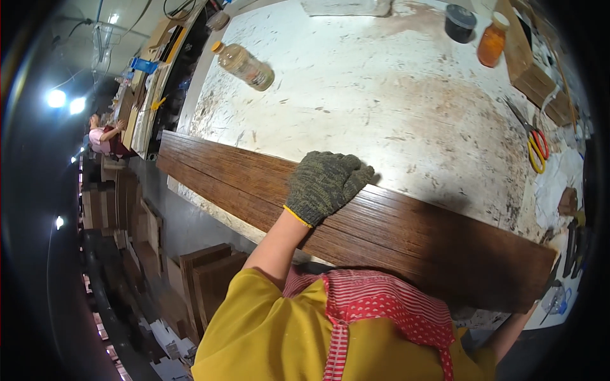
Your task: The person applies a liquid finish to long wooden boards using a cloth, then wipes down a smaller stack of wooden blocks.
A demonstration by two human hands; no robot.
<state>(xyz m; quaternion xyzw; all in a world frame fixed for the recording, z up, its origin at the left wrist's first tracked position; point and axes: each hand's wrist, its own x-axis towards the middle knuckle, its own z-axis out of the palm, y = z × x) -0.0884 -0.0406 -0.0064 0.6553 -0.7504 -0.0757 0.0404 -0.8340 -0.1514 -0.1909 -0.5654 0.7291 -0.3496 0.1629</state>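
Note:
A long dark-brown wooden plank [381, 225] with grooves along its grain lies slantwise across the near side of the worktable. My left hand [327, 186], in a dark green knitted glove with a yellow cuff, is on top of the plank near its middle. Its fingers curl over the far edge, gripping the board. At the plank's right end, my right hand [527, 315] is mostly hidden by the board. Only the area near the wrist shows, and its fingers cannot be seen.
The stained white worktable [356, 108] holds a plastic bottle [244, 65], a dark tub [460, 23] and an orange-filled jar [492, 41]. Scissors [535, 143] lie at the right beside crumpled white paper [559, 181]. Brown boards [213, 279] stand low left; another person [108, 136] is far left.

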